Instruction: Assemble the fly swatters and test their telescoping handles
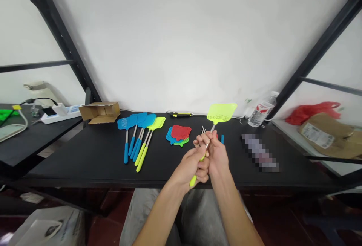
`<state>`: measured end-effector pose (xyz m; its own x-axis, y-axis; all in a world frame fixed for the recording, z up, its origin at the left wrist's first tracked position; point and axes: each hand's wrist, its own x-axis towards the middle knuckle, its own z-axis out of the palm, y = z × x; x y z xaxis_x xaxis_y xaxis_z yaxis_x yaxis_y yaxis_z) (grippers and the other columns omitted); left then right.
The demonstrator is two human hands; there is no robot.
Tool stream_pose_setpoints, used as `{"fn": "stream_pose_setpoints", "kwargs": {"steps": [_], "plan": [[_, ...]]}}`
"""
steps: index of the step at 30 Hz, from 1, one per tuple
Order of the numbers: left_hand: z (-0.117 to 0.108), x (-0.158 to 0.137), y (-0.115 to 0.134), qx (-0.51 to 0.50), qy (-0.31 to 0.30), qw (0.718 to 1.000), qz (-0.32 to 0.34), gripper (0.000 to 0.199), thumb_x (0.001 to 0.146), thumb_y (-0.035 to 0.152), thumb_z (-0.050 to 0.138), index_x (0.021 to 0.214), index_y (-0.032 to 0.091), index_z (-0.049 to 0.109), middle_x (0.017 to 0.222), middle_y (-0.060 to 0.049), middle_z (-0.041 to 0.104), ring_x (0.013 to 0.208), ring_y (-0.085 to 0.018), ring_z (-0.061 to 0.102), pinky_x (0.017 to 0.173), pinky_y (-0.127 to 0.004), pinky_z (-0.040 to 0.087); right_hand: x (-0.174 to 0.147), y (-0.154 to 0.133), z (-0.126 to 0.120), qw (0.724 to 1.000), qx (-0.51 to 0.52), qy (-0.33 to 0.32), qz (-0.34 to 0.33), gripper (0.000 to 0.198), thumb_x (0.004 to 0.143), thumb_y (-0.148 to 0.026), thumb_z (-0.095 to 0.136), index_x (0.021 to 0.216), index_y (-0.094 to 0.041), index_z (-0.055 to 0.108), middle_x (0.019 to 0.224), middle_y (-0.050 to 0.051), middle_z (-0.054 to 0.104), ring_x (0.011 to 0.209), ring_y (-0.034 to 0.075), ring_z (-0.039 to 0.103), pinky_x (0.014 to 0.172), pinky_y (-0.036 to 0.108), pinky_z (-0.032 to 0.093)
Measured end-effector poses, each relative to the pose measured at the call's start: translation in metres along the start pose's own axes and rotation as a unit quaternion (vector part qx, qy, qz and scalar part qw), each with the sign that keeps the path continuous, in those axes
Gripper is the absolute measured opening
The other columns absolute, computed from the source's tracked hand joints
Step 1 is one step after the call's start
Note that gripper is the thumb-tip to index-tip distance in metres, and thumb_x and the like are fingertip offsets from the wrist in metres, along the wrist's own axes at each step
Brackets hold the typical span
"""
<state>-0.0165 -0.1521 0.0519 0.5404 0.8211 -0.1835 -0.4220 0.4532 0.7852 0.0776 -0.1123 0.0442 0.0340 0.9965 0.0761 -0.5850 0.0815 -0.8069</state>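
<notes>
Both my hands are closed on one yellow-green fly swatter (222, 112), raised over the front of the black table (93, 155). My left hand (195, 165) wraps round its handle, whose end sticks out below. Higher up, my right hand (216, 152) grips the thin metal rod under the swatter's head. Beyond my hands lie loose swatter heads: a red one (181, 132), a blue one (170, 137) and a green one (182, 142), overlapping. Metal rods (203, 129) and a blue handle (222, 139) are partly hidden behind my hands.
Left on the table lie several blue fly swatters (126, 136) and yellow-green ones (145, 150). Behind them stands an open cardboard box (103, 113). A black-and-yellow cutter (181, 115) lies by the wall. At right are a water bottle (261, 112) and a pixelated item (260, 153).
</notes>
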Motion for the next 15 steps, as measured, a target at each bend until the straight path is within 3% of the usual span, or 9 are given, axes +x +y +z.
{"fn": "stream_pose_setpoints", "kwargs": {"steps": [4, 7, 9, 12, 15], "plan": [[-0.004, -0.009, -0.022, -0.011, 0.005, 0.999, -0.039, 0.048, 0.078, 0.064, 0.066, 0.082, 0.022, 0.044, 0.05, 0.013, 0.027, 0.038, -0.001, 0.013, 0.039, -0.016, 0.015, 0.006, -0.026, -0.025, 0.998, 0.048, 0.0, -0.051, 0.039, 0.089, -0.051, 0.06, 0.07, -0.025, 0.037, 0.064, -0.005, 0.029, 0.055, 0.013, 0.038, 0.058, 0.028, 0.049], [-0.017, -0.007, -0.035, 0.05, 0.049, 0.997, -0.021, 0.049, 0.078, 0.067, 0.064, 0.08, 0.022, 0.045, 0.052, 0.011, 0.033, 0.039, -0.003, 0.02, 0.038, -0.016, 0.018, 0.008, -0.046, -0.047, 0.995, 0.066, 0.003, -0.078, 0.033, 0.089, -0.046, 0.063, 0.073, -0.025, 0.043, 0.064, -0.005, 0.03, 0.049, 0.011, 0.029, 0.04, 0.021, 0.035], [-0.024, 0.001, -0.036, 0.104, 0.101, 0.989, 0.039, 0.049, 0.079, 0.067, 0.062, 0.076, 0.021, 0.047, 0.054, 0.008, 0.038, 0.042, -0.004, 0.029, 0.038, -0.015, 0.021, 0.003, -0.049, -0.057, 0.996, 0.046, 0.019, -0.069, 0.03, 0.088, -0.048, 0.064, 0.076, -0.025, 0.049, 0.063, -0.006, 0.032, 0.046, 0.009, 0.023, 0.034, 0.02, 0.023], [-0.025, 0.023, -0.029, 0.154, 0.19, 0.954, 0.174, 0.046, 0.079, 0.063, 0.064, 0.073, 0.018, 0.053, 0.064, 0.003, 0.048, 0.053, -0.007, 0.044, 0.044, -0.017, 0.036, -0.01, -0.034, -0.059, 0.996, -0.082, 0.033, 0.01, 0.034, 0.08, -0.054, 0.07, 0.083, -0.022, 0.058, 0.063, -0.006, 0.041, 0.043, 0.005, 0.017, 0.033, 0.019, 0.01], [-0.017, 0.051, -0.021, 0.163, 0.237, 0.925, 0.249, 0.041, 0.079, 0.057, 0.068, 0.076, 0.017, 0.06, 0.067, 0.001, 0.054, 0.058, -0.009, 0.05, 0.052, -0.018, 0.042, -0.021, -0.008, -0.057, 0.967, -0.245, -0.012, 0.069, 0.035, 0.075, -0.049, 0.077, 0.083, -0.019, 0.062, 0.056, -0.007, 0.041, 0.041, 0.004, 0.02, 0.035, 0.02, 0.01]]}}
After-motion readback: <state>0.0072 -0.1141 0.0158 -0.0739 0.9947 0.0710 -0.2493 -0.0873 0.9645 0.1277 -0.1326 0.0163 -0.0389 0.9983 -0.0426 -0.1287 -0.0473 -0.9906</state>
